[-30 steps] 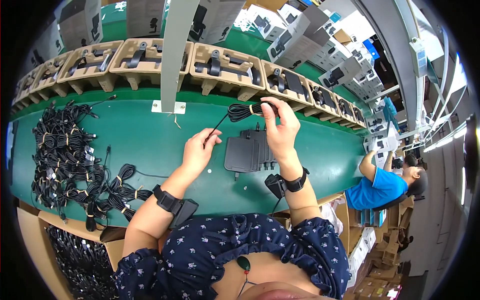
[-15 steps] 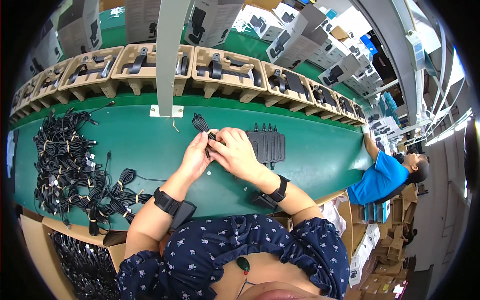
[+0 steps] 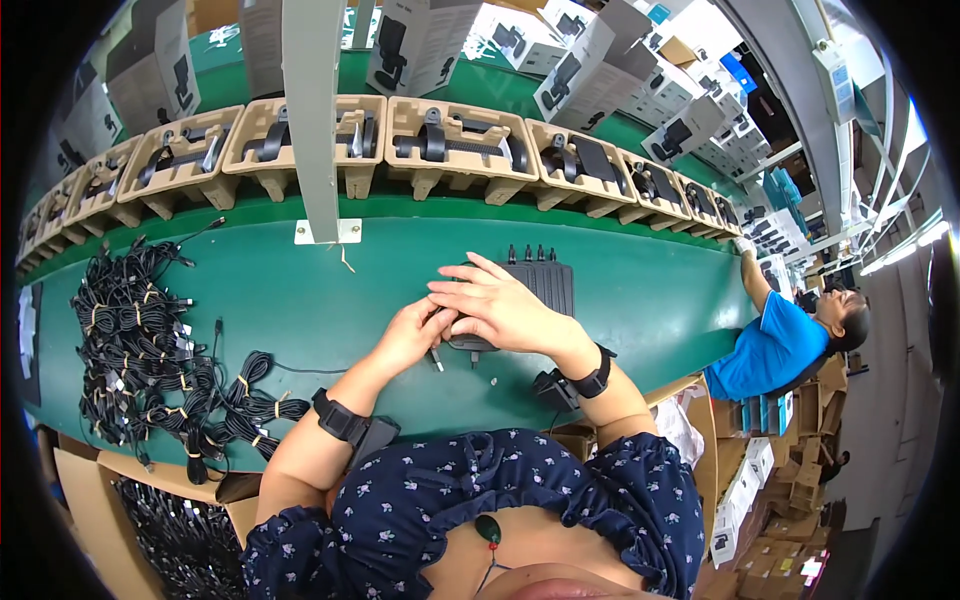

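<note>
In the head view, the left hand (image 3: 408, 335) pinches a black cable (image 3: 433, 352) in front of the chest, over the green table (image 3: 650, 290), its plug (image 3: 439, 364) poking out at six o'clock. The right hand (image 3: 495, 308) lies across, fingers spread; whether it grips too, I cannot tell. The ribbed black box (image 3: 548, 285) sits at two o'clock, the cable pile (image 3: 135, 340) at nine. A firm pinch, the plug clear of the fingers and no kinks should serve best
</note>
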